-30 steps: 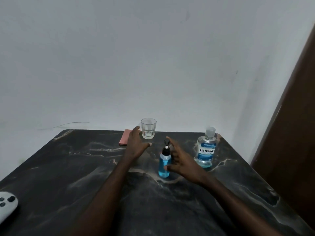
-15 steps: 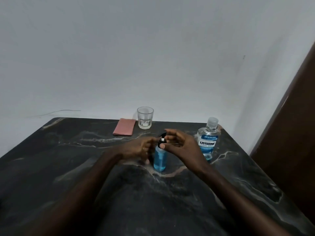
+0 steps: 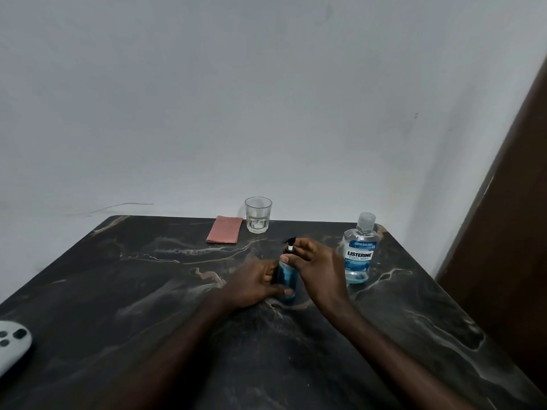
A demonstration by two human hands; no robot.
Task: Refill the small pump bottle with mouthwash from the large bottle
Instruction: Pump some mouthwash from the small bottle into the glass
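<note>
A small pump bottle point(image 3: 286, 276) with blue liquid and a black pump head stands upright on the dark marble table point(image 3: 148, 291). My left hand point(image 3: 254, 282) wraps around its body from the left. My right hand point(image 3: 316, 267) pinches the black collar of the pump just under the nozzle. The large mouthwash bottle point(image 3: 358, 253), clear with a blue label and its cap on, stands to the right, a short gap from my right hand. It holds only a little blue liquid at the bottom.
An empty drinking glass point(image 3: 258, 214) and a folded pink cloth point(image 3: 225, 229) lie at the table's far edge. A white controller point(image 3: 11, 341) sits at the near left edge. A brown door point(image 3: 509, 232) rises on the right, a white wall behind.
Both hands came in from hovering apart beside the pump bottle. The left hand now grips its body lower down and the right hand holds the pump collar.
</note>
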